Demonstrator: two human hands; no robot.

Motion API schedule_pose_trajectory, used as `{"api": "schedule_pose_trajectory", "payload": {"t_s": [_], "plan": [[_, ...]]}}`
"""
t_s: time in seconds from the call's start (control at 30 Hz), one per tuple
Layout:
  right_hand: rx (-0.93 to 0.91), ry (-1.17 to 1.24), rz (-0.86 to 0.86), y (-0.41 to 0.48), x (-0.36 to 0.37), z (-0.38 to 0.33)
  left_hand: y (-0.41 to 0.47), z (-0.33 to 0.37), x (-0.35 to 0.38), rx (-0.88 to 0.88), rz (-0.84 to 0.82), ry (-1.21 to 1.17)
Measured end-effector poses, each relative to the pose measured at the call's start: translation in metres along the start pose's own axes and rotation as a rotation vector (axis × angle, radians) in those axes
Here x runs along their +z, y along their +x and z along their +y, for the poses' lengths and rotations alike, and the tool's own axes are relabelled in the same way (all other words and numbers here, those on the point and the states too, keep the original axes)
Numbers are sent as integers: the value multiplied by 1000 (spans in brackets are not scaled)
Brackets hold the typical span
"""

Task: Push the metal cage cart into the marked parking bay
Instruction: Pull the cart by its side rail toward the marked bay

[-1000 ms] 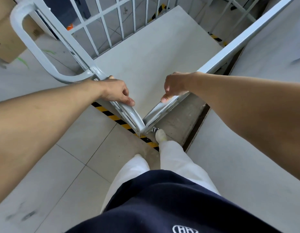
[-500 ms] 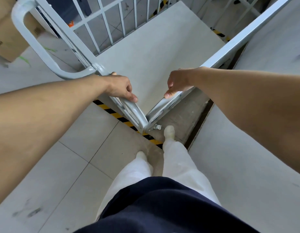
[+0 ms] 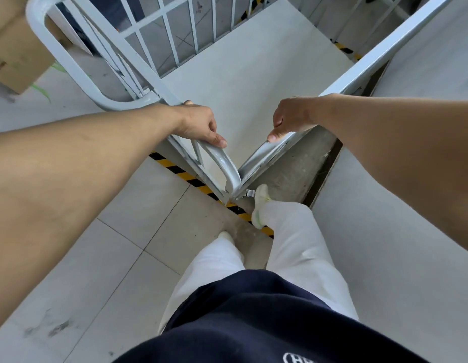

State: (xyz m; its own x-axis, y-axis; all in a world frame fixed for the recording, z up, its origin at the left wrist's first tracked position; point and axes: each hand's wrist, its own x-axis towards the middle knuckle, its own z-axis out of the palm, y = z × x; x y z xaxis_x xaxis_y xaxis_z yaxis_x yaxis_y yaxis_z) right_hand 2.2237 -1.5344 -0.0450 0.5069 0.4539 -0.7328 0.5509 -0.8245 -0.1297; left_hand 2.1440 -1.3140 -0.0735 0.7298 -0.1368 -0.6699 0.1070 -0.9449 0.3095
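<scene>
- My left hand (image 3: 199, 124) is curled over the top rail of the metal cage cart (image 3: 222, 163), fingers wrapped shut round the tube, thumb tip lying along its inner side.
- My right hand (image 3: 289, 117) grips the other top rail the same way; the knuckles face me, so I see only the thumb tip and cannot tell how far the fingers reach underneath.
- The two rails meet at the cart's near corner, just ahead of my feet, and that corner sits over the yellow-and-black floor stripe (image 3: 185, 176) — the stripe runs on under the cart and is hidden there.
- The cart's pale deck (image 3: 243, 74) stretches away from me; its far end and the tops of the barred sides are cut off by the upper edge of the view.
- A small metal fitting (image 3: 250, 193) shows below the near corner, perhaps a caster bracket; too small to tell.
- My right shoe (image 3: 260, 205) stands on the stripe beside that corner; the left shoe (image 3: 225, 235) is mostly hidden by the white trouser leg.
- A second striped marking (image 3: 345, 49) shows past the right rail, only in part.
- A cardboard box (image 3: 15, 56) stands at the left edge, cropped.
- Whether the cart is inside the bay I cannot tell — the markings are only partly in view.
</scene>
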Motion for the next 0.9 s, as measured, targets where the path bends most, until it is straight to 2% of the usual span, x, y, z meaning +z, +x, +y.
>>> {"api": "schedule_pose_trajectory", "payload": {"t_s": [0.9], "plan": [[-26,123,70,1,3,30,10,20,-3,3,14,32]]}}
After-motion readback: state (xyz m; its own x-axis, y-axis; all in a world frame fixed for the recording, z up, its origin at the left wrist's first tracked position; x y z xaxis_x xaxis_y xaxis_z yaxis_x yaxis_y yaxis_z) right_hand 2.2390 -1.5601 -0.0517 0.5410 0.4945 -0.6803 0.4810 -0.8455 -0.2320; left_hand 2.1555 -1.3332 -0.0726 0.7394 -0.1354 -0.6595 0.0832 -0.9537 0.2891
